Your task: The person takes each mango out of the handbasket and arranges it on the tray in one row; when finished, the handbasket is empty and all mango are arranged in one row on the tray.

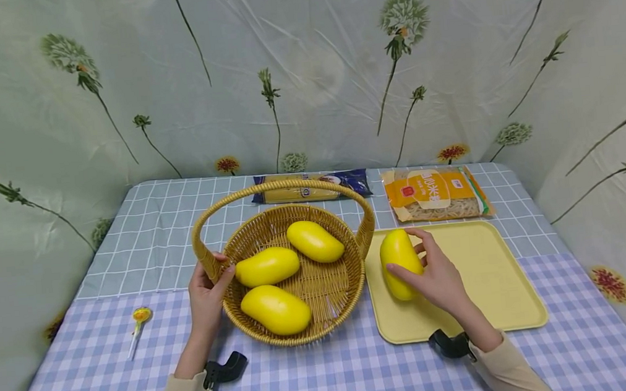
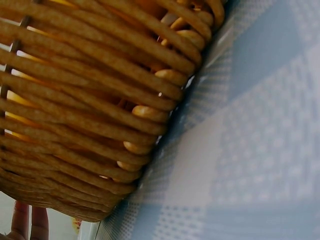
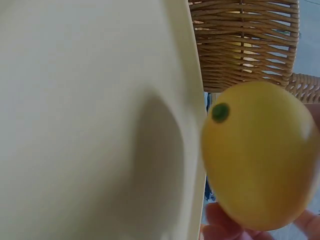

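Observation:
A round wicker basket [image 1: 326, 287] with a tall arched handle stands at the middle of the table, with three yellow mangoes inside, one of them the front mango [image 1: 276, 310]. My left hand [image 1: 208, 295] grips the basket's left side at the foot of the handle; in the left wrist view the woven wall [image 2: 85, 95] fills much of the picture. Over the left part of a yellow tray [image 1: 477, 280], my right hand [image 1: 436, 271] holds another mango [image 1: 399, 262] between thumb and fingers. The right wrist view shows this mango [image 3: 260, 155] raised above the tray, casting a shadow.
Behind the basket lies a blue and yellow packet [image 1: 312, 187]. An orange food bag [image 1: 437, 193] sits behind the tray. At the left is a lollipop-like stick with a yellow head [image 1: 141, 315]. A checked cloth [image 1: 340, 379] covers the table; a floral curtain hangs behind.

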A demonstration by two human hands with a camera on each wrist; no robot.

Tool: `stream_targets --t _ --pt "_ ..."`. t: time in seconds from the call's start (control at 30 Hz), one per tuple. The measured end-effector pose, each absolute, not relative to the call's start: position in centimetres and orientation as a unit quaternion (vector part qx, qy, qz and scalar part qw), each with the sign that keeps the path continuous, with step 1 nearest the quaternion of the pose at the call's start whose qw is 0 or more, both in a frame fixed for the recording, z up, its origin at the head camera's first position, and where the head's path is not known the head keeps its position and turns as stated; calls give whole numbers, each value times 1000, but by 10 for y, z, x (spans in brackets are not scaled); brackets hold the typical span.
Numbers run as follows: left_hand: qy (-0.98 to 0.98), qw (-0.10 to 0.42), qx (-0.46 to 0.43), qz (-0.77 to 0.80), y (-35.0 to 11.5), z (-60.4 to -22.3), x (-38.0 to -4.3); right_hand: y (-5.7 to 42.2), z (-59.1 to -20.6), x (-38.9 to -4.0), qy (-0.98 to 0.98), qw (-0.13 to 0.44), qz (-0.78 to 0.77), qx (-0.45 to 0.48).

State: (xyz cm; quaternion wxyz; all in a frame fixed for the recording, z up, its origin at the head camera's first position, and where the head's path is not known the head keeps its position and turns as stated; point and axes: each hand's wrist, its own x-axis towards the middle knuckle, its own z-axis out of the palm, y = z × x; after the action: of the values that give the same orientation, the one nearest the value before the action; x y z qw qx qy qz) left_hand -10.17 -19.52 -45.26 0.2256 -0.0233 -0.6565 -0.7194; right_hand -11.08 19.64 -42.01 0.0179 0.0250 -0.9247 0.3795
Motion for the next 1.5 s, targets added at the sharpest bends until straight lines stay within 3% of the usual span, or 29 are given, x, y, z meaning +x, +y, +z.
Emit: stream_targets --t 0.5,1.5 --pt "-657 227 -20 -719 -195 -453 -102 193 -421 -114 -950 -56 306 10" --pt "-659 213 -2 -722 -195 -453 -103 193 -418 -108 -963 -86 256 22"
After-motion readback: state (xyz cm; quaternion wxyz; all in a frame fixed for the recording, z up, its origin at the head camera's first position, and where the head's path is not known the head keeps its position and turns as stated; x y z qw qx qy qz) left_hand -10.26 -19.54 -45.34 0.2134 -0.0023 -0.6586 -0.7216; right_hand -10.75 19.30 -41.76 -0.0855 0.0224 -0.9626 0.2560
